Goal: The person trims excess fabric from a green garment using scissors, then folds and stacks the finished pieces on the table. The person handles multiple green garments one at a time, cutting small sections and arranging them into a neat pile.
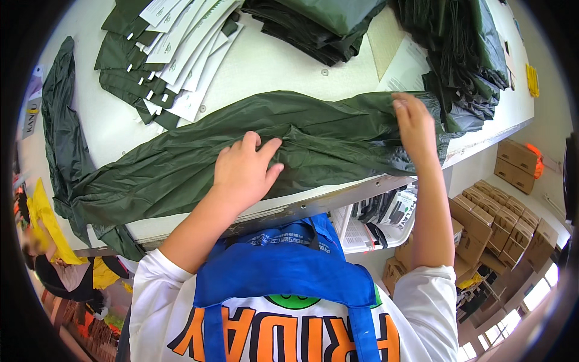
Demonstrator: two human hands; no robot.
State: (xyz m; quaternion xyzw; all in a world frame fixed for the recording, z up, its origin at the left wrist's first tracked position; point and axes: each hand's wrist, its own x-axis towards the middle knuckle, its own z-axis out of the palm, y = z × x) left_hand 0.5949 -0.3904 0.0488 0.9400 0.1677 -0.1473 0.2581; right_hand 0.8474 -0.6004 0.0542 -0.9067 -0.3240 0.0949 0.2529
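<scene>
The left hand (pixel 244 171) lies fingers spread wide on the middle of one dark green garment (pixel 175 160), stretched along the near side of the table (pixel 271 69). The right hand (pixel 416 127) curls at its right end, whether pinching cloth I can't tell. Beyond sit two dark piles of cloth (pixel 322 21) and one fan of white cards (pixel 166 48), too overlapped to count.

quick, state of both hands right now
Left hand: open, fingers spread on the dark green fabric.
Right hand: touching the fabric; grip can't be told.
</scene>
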